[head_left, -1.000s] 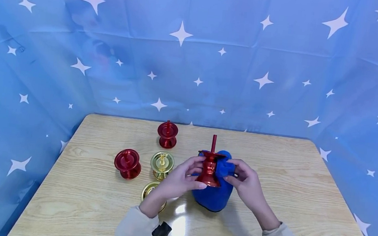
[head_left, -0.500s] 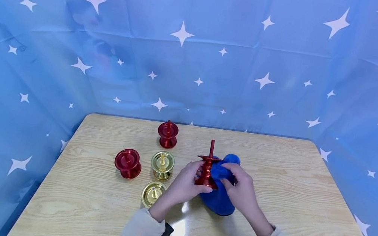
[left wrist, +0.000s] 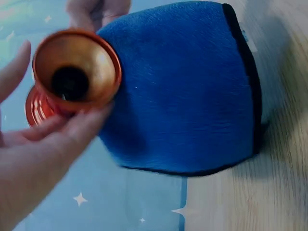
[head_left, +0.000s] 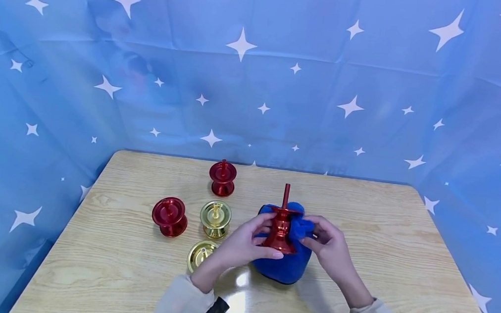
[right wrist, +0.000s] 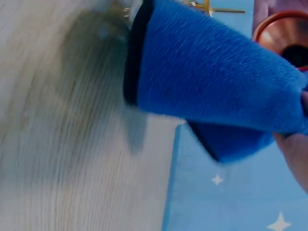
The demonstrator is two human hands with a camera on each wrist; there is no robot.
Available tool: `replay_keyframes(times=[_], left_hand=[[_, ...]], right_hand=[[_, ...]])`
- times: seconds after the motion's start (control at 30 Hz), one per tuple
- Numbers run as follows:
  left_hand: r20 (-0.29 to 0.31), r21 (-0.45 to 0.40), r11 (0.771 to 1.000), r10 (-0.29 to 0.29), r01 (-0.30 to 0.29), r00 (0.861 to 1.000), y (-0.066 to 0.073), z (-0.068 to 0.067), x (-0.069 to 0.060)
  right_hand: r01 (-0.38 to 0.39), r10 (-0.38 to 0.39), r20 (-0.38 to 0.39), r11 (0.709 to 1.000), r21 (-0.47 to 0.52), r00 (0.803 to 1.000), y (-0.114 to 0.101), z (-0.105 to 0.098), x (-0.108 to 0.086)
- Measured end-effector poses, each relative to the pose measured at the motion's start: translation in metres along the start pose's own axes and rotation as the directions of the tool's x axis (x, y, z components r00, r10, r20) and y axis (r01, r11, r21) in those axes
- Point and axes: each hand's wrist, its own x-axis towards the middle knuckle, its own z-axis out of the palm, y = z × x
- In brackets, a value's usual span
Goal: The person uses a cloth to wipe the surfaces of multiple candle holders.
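The holder (head_left: 279, 232) is raised above the table (head_left: 383, 228) with its long axis almost upright, gripped from its left side by the left hand (head_left: 244, 244), which is the nearer one, while the right hand (head_left: 330, 244) pinches the cloth (head_left: 280, 269) at the holder's right side, seemingly touching it

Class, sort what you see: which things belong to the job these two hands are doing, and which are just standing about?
Likely part of the job:
held red stand, in the left hand
blue cloth, in the right hand

Apparently just standing about:
back red stand
leftmost red stand
farther gold stand
nearer gold stand, partly hidden
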Motion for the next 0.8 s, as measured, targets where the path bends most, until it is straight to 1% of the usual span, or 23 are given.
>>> replay_keyframes(times=[0.03, 0.07, 0.1, 0.17, 0.23, 0.27, 0.3, 0.33, 0.37, 0.4, 0.43, 0.47, 0.5, 0.53, 0.57, 0.63, 0.67, 0.73, 0.77, 0.8], left_hand=[[-0.029, 0.068, 0.998, -0.005, 0.007, 1.000, 0.000, 0.002, 0.000], [-0.058, 0.140, 0.990, -0.010, 0.018, 0.998, -0.001, 0.004, 0.001], [-0.087, 0.215, 0.976, -0.005, 0.024, 0.996, -0.001, 0.007, 0.001], [-0.139, 0.346, 0.937, 0.011, 0.039, 0.990, -0.003, 0.011, 0.002], [-0.169, 0.438, 0.897, 0.023, 0.054, 0.985, -0.003, 0.013, 0.002], [-0.178, 0.467, 0.883, 0.031, 0.056, 0.984, -0.004, 0.014, 0.002], [-0.182, 0.483, 0.874, 0.039, 0.055, 0.982, -0.004, 0.015, 0.002], [-0.181, 0.486, 0.872, 0.044, 0.050, 0.982, -0.004, 0.015, 0.003], [-0.174, 0.476, 0.878, 0.052, 0.038, 0.983, -0.004, 0.014, 0.003], [-0.164, 0.449, 0.893, 0.056, 0.024, 0.985, -0.004, 0.013, 0.003], [-0.150, 0.397, 0.918, 0.051, 0.013, 0.987, -0.005, 0.011, 0.003], [-0.131, 0.328, 0.945, 0.048, -0.003, 0.990, -0.005, 0.009, 0.003], [-0.110, 0.239, 0.971, 0.039, -0.012, 0.993, -0.005, 0.006, 0.002], [-0.085, 0.149, 0.989, 0.030, -0.017, 0.996, -0.004, 0.004, 0.001], [-0.058, 0.062, 0.998, 0.024, -0.021, 0.998, -0.004, 0.001, 0.001], [0.001, -0.078, 0.997, 0.022, -0.022, 1.000, -0.003, -0.003, -0.001], [0.030, -0.115, 0.993, 0.028, -0.025, 0.999, -0.002, -0.005, -0.001], [0.070, -0.143, 0.990, 0.032, -0.021, 0.997, 0.000, -0.006, -0.002], [0.080, -0.141, 0.990, 0.035, -0.024, 0.996, 0.001, -0.006, -0.003], [0.080, -0.131, 0.991, 0.026, -0.015, 0.996, 0.001, -0.006, -0.003]], right_hand=[[-0.010, 0.010, -0.005, 1.000, -0.017, 1.000, 0.000, 0.002, 0.000], [-0.022, 0.022, -0.012, 0.999, -0.038, 1.000, 0.000, 0.003, -0.001], [-0.031, 0.030, -0.021, 0.998, -0.063, 0.999, -0.001, 0.005, -0.001], [-0.031, 0.026, -0.043, 0.991, -0.134, 0.999, -0.003, 0.010, -0.002], [0.015, -0.031, -0.072, 0.974, -0.224, 0.997, -0.007, 0.015, -0.003], [0.052, -0.077, -0.082, 0.962, -0.267, 0.994, -0.009, 0.017, -0.004], [0.095, -0.127, -0.086, 0.947, -0.308, 0.988, -0.012, 0.019, -0.005], [0.136, -0.174, -0.085, 0.930, -0.340, 0.981, -0.014, 0.020, -0.006], [0.173, -0.215, -0.081, 0.917, -0.359, 0.973, -0.015, 0.020, -0.006], [0.195, -0.238, -0.081, 0.914, -0.356, 0.968, -0.016, 0.020, -0.006], [0.202, -0.241, -0.079, 0.921, -0.333, 0.967, -0.017, 0.019, -0.006], [0.200, -0.231, -0.077, 0.936, -0.289, 0.970, -0.017, 0.017, -0.006], [0.181, -0.203, -0.075, 0.955, -0.236, 0.976, -0.017, 0.014, -0.006], [0.152, -0.166, -0.073, 0.974, -0.171, 0.983, -0.016, 0.011, -0.006], [0.119, -0.127, -0.072, 0.987, -0.111, 0.989, -0.015, 0.008, -0.006], [0.052, -0.053, -0.066, 0.999, -0.015, 0.996, -0.013, 0.003, -0.006], [0.027, -0.026, -0.061, 1.000, 0.011, 0.998, -0.012, 0.001, -0.006], [-0.006, 0.008, -0.051, 0.999, 0.040, 0.999, -0.010, -0.002, -0.005], [-0.012, 0.014, -0.051, 0.999, 0.038, 0.999, -0.009, -0.002, -0.005], [-0.013, 0.015, -0.057, 0.999, 0.035, 0.998, -0.009, -0.001, -0.005]])
